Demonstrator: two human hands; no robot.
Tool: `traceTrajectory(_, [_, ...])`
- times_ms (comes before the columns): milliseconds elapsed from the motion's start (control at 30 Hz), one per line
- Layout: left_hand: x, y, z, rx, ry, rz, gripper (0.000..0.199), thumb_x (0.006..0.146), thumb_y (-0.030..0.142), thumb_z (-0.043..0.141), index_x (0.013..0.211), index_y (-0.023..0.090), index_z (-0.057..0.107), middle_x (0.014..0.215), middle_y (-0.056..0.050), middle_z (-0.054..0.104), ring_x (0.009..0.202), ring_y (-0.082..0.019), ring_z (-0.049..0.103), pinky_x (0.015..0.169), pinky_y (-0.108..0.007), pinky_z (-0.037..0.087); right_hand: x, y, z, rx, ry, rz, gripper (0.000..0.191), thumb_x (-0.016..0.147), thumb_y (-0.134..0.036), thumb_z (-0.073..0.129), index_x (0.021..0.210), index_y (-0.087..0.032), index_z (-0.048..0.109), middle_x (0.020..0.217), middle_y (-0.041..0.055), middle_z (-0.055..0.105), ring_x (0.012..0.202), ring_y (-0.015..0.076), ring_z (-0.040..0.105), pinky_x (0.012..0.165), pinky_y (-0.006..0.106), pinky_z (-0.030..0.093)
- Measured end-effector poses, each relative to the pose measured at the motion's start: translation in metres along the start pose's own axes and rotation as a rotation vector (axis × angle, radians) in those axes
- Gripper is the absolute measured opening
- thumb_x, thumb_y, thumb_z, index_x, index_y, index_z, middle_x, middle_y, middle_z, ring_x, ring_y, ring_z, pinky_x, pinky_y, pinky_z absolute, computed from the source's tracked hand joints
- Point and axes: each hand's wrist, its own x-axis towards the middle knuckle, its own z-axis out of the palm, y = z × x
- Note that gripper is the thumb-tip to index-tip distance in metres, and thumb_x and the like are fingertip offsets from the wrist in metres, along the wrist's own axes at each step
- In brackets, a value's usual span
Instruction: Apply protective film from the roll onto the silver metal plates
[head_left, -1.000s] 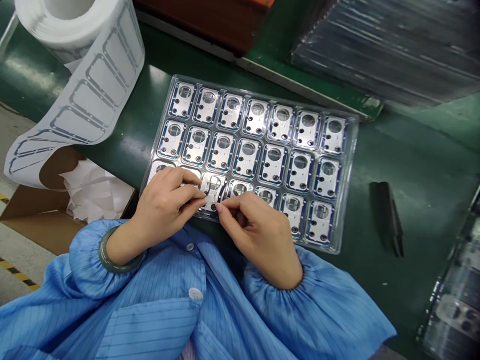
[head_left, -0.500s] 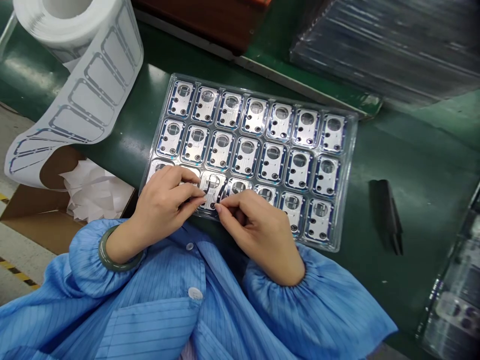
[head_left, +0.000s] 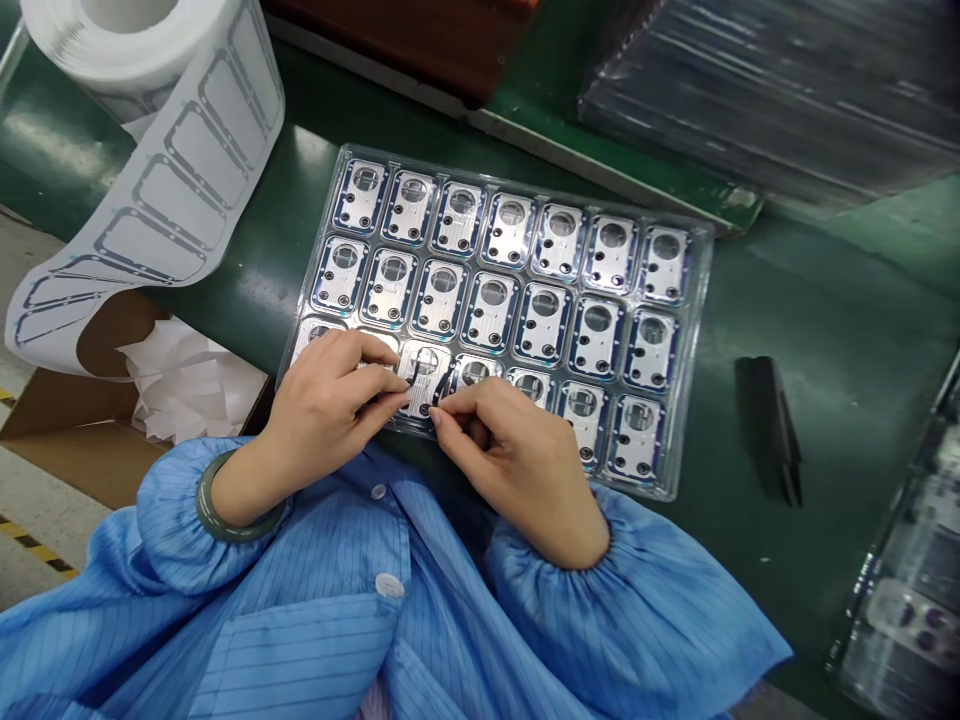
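My left hand point(head_left: 326, 400) and my right hand point(head_left: 517, 455) meet over the near row of a clear plastic tray point(head_left: 694, 300). Their fingertips pinch a thin dark adhesive frame point(head_left: 444, 382) at its two sides. Below it lies a silver metal plate point(head_left: 424, 375) with a round window and small holes, still in its pocket. Several similar plates, such as the plate point(head_left: 493, 312), fill the tray's rows, most with a blue border round the edge. My hands partly cover the near row, and the ends of the dark frame are hidden by my fingers.
At upper left stands a roll of frame-shaped stickers point(head_left: 202, 150), its strip curling over a cardboard box point(head_left: 52, 420) of crumpled white liners point(head_left: 187, 385). Black tweezers point(head_left: 776, 430) lie right of the tray. Stacked clear trays point(head_left: 772, 95) stand behind; another plastic-covered tray point(head_left: 900, 600) sits at lower right.
Almost nothing differs. Both hands keep their pinch on the dark adhesive frame over the same plate; the whole view has shifted very slightly.
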Motion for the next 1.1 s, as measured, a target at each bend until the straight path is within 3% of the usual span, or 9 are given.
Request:
traceTrajectory(700, [-0.001,-0.001,0.000,0.002,0.005,0.002,0.007,0.085,0.024,0.061,0.085,0.019,0.065,0.096,-0.006,0.064,0.089,-0.019,0.059,0.076,-0.035,0.049,0.000,0.000,0.003,-0.127,-0.005,-0.066,0.017,0.092,-0.026,0.050,0.078,-0.019,0.057,0.071,0.0009,0.058,0.056,0.0111,0.049,0.051,0.025,0.033])
traceTrajectory(867, [-0.001,-0.002,0.000,-0.003,-0.005,0.012,0.006,0.084,0.024,0.062,0.086,0.019,0.064,0.096,-0.006,0.063,0.089,-0.019,0.058,0.076,-0.035,0.049,0.002,-0.003,0.001,-0.085,-0.033,0.029,0.016,0.089,-0.030,0.058,0.077,-0.020,0.057,0.073,0.0001,0.059,0.058,0.0116,0.051,0.051,0.024,0.033])
traceTrajectory(1100, [0.002,-0.004,-0.004,0.023,-0.119,-0.004,0.008,0.084,0.025,0.061,0.090,0.020,0.061,0.100,-0.007,0.059,0.094,-0.021,0.055,0.079,-0.037,0.046,0.009,-0.013,-0.001,-0.151,-0.123,0.143,0.016,0.085,-0.028,0.063,0.076,-0.021,0.053,0.075,-0.0019,0.058,0.057,0.0122,0.050,0.049,0.025,0.029])
